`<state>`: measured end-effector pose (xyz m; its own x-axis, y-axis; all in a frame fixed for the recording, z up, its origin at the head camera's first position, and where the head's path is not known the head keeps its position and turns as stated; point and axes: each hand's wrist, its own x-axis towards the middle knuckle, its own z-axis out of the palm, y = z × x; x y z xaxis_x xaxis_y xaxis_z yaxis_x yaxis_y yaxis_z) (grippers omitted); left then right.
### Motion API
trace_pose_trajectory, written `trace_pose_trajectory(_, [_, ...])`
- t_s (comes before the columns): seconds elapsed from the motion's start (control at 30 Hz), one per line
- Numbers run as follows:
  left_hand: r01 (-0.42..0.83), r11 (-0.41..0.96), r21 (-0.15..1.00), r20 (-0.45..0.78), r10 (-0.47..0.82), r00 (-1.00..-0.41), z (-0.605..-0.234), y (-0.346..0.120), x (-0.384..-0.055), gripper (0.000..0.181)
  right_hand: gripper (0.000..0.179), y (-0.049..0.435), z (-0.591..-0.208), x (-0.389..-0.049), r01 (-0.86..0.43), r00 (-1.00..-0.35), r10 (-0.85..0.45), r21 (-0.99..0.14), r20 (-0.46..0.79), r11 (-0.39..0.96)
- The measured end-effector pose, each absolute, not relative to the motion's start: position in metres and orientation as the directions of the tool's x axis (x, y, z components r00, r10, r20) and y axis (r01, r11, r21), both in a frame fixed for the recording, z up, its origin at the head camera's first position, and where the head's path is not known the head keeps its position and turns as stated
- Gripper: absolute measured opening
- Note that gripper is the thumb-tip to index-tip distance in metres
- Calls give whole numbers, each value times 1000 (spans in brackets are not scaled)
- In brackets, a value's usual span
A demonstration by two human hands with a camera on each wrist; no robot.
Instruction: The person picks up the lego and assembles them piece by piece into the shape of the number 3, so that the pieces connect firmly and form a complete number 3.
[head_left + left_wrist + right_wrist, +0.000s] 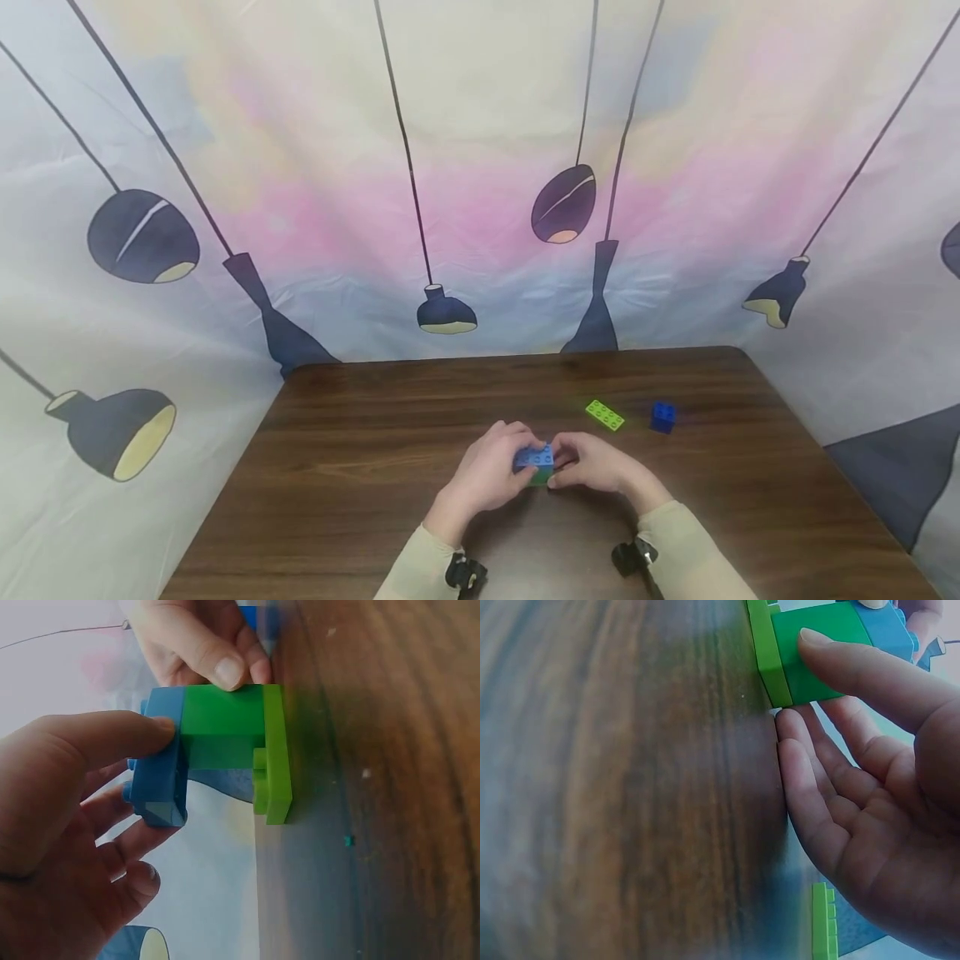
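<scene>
Brick stack (541,467) seemingly rests on surface (360,517). Left hand (487,468): fingers pinch blue top brick (159,784); right hand (600,463): fingers hold green middle brick (223,714). Likely light, stiff, smooth; best gripped by flat sides.

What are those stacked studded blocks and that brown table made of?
The blue studded brick, green boxy block and flat lime-green plate look like moulded plastic, smooth and slightly glossy, given their crisp edges. The dark brown rectangular table shows streaky grain and soft sheen: wood or wood-look laminate; I can't tell which.
</scene>
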<state>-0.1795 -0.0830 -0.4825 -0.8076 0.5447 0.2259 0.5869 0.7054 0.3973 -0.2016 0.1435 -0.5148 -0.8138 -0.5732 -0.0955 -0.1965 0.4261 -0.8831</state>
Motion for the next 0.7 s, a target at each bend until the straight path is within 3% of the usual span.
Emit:
trace_pose_trajectory(0.27, [590, 702, 399, 236, 543, -806, -483, -84, -179, 28, 28, 143, -514, -203, -202, -813, -574, -876, -99, 437])
trace_pose_trajectory(0.5, [583, 640, 500, 203, 568, -798, -482, -89, -185, 30, 27, 144, -513, -201, -192, -814, -571, -880, -105, 435])
trace_pose_trajectory(0.7, [544, 554, 630, 196, 564, -802, -486, -96, -191, 43, 30, 143, -514, -202, -179, -822, -558, -878, -114, 443])
